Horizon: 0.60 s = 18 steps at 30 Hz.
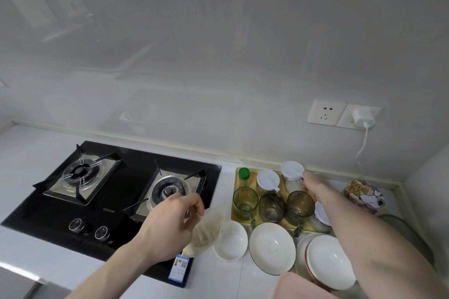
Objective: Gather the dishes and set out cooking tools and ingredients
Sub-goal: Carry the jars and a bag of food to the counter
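Single head-worn wide-angle view, looking forward and down from above counter. Faces grey wall; hob lower left, yellow tray lower right. Both forearms enter from bottom edge, close to lens. Edges bowed.

Glossy grey wall, white countertop

This is a home kitchen. A black two-burner gas hob with two knobs is sitting sunk into a white bench on the left. On the right, a yellow tray is holding glass mugs and white-lidded jars, and white bowls are lying just near of it. Wall sockets, one with a charger plugged in, are showing on the grey wall at the far right.
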Tool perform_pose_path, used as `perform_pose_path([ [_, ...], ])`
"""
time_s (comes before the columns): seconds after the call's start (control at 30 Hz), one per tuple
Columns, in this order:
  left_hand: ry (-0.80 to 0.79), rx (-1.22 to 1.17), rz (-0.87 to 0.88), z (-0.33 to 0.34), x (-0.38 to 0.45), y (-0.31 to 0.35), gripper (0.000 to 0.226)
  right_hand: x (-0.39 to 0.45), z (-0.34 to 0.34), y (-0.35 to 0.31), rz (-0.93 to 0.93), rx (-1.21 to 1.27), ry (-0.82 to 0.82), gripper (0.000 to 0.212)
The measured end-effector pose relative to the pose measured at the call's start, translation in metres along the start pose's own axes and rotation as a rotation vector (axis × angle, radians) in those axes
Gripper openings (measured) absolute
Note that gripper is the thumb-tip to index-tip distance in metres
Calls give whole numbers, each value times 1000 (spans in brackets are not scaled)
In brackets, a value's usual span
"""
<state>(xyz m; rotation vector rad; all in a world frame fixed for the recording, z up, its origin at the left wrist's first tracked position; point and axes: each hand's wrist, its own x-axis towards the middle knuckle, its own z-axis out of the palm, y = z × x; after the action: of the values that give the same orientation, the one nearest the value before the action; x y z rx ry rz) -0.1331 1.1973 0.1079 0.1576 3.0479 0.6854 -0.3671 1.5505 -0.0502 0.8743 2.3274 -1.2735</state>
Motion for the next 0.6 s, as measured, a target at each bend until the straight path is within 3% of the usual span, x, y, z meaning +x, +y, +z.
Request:
perform_pose_path([
  [0.3,-67,-14,80,14,-2,8,17,-19,-16,1,-52,-280,43,41],
  [0.6,-214,32,242,45,-3,21,20,-50,-35,12,-178,-235,80,36],
])
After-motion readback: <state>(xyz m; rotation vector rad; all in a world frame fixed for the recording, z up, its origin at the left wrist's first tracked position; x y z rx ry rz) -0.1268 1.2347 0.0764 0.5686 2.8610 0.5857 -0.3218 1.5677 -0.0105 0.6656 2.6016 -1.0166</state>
